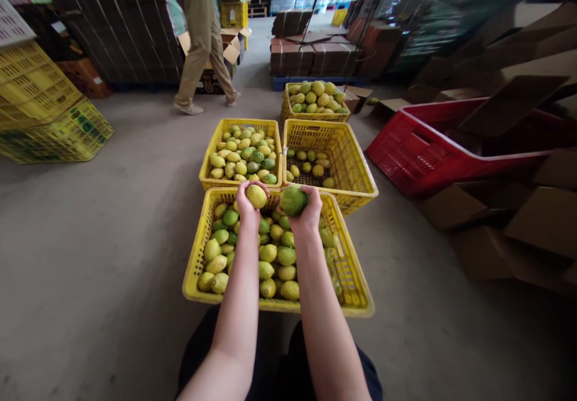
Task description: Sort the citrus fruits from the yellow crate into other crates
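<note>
Head view: a yellow lemon [256,196] is gripped in the left hand [247,204], a green lemon [293,200] in the right hand [307,210]; either could be dropped outside the near crate [196,257] if the grip loosens.

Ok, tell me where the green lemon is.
In the head view, the green lemon sits in the right hand, over the near yellow crate, beside the left hand's yellow lemon.

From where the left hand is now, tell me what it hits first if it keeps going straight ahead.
Probably the far rim of the near yellow crate, then the fuller crate behind it. The left hand, holding a yellow lemon, points up-frame towards both; its height above the rim is unclear.
</note>
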`<action>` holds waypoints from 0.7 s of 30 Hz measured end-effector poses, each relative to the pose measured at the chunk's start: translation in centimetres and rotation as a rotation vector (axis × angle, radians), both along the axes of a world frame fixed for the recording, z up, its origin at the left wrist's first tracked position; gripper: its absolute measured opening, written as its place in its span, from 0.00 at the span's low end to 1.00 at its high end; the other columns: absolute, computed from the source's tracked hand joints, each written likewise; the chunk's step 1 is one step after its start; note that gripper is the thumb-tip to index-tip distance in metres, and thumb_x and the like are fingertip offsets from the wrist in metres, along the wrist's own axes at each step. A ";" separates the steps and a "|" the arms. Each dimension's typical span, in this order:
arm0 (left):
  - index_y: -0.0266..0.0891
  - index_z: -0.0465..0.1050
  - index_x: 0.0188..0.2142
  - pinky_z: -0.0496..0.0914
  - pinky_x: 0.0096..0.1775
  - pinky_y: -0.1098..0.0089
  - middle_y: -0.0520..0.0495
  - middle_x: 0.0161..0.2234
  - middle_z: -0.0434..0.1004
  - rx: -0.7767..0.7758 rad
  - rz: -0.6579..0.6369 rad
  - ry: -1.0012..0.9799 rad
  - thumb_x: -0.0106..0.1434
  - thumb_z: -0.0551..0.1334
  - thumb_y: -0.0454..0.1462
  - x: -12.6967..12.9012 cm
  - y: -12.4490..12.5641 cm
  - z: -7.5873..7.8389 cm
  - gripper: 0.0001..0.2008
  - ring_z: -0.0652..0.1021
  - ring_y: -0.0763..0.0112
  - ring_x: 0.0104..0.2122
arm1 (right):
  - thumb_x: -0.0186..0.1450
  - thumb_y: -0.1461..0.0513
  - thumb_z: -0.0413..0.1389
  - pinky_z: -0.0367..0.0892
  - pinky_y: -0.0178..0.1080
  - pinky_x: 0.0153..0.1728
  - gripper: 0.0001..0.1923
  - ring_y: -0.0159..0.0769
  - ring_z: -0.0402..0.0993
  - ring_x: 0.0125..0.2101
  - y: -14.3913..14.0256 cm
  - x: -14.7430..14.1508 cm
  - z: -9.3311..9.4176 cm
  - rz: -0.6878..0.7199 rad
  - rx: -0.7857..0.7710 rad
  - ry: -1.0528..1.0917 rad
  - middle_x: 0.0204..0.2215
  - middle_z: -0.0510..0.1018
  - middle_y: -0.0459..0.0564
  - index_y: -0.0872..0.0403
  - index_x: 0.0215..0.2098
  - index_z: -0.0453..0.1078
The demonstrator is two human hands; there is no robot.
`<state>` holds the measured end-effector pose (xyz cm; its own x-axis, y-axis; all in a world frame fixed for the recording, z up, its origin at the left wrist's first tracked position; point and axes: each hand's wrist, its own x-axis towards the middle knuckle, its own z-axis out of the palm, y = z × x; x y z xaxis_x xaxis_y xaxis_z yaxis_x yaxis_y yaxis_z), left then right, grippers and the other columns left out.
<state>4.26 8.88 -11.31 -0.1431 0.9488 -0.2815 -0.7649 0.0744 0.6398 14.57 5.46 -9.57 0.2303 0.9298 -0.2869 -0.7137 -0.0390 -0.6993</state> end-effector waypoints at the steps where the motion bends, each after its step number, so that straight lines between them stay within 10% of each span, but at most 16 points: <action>1: 0.38 0.69 0.17 0.63 0.24 0.72 0.49 0.17 0.69 -0.020 0.005 -0.011 0.59 0.51 0.39 -0.1 0.0 0.0 0.18 0.71 0.72 0.18 | 0.53 0.53 0.56 0.71 0.37 0.19 0.11 0.39 0.76 0.24 -0.1 0.1 0.1 0.011 0.005 -0.003 0.20 0.75 0.47 0.52 0.27 0.72; 21: 0.39 0.69 0.22 0.66 0.23 0.74 0.50 0.21 0.69 -0.148 0.026 -0.043 0.62 0.56 0.45 -1.0 0.3 -1.2 0.16 0.72 0.74 0.20 | 0.58 0.51 0.56 0.73 0.37 0.22 0.15 0.39 0.78 0.25 -0.4 0.4 0.6 0.137 -0.058 0.037 0.22 0.78 0.47 0.54 0.30 0.73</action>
